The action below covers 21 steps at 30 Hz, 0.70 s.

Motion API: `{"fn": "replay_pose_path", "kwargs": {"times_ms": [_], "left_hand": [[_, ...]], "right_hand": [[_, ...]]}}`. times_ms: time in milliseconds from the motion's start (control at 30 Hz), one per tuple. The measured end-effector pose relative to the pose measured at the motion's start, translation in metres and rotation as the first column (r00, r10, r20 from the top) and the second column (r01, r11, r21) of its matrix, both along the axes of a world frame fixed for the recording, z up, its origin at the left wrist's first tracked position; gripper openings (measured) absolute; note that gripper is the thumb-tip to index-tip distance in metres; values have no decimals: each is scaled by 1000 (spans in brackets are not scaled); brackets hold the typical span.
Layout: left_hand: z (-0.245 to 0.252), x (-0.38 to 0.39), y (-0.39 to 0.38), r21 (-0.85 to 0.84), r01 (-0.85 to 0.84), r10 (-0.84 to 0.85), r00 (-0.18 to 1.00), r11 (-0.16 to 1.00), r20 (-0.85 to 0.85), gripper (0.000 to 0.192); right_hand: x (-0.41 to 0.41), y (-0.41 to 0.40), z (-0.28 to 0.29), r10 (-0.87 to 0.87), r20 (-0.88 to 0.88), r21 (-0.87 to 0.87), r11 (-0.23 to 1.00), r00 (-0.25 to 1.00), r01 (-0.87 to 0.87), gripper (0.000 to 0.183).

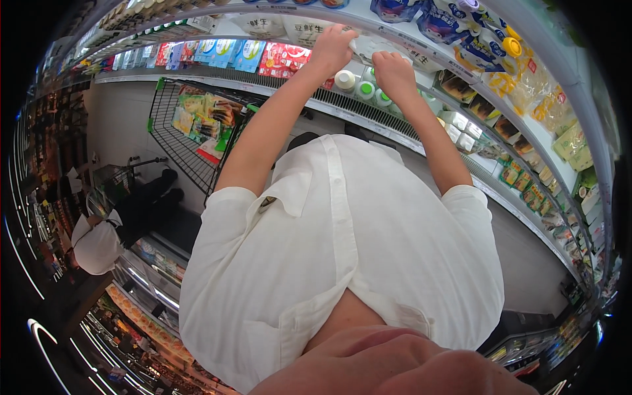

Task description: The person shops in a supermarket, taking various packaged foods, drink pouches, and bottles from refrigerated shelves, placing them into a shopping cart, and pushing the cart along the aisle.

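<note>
Both hands reach forward into a refrigerated shelf of packaged food. My left hand has its fingers curled around one edge of a white plastic package. On its other side, my right hand is closed at the edge, knuckles up. Whether the package rests on the shelf or is raised, I cannot tell. Similar white packages bearing dark writing lie to the left of my left hand. Below the hands stand plastic bottles with green caps and one with a white cap.
A black wire shopping cart holding several food packs stands at my left. Red boxes and blue boxes line the lower shelf. Blue spouted pouches sit up right. Farther left is another person near a second cart.
</note>
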State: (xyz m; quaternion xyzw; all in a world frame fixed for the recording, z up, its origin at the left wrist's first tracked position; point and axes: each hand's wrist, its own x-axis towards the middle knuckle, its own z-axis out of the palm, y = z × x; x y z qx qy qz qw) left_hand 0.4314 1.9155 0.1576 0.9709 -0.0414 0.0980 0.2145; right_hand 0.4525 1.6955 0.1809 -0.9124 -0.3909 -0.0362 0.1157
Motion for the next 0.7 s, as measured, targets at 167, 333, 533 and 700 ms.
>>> {"fn": "replay_pose_path", "kwargs": {"times_ms": [167,333,533,700], "left_hand": [[0,0,-6,-53,51,-55,994,997,-91,26],[-1,-9,11,-168,55,-72,993,984,-97,31],[-7,1,59,52,-94,88,990,994,113,43],[7,42,130,370,-106,217,938,923,-272,38]], "right_hand": [[9,4,-13,48,120,88,994,992,-59,12],[1,28,6,-67,-177,79,994,982,82,26],[2,31,17,-114,-274,212,961,955,176,30],[1,31,19,-158,-326,212,949,932,235,30]]}}
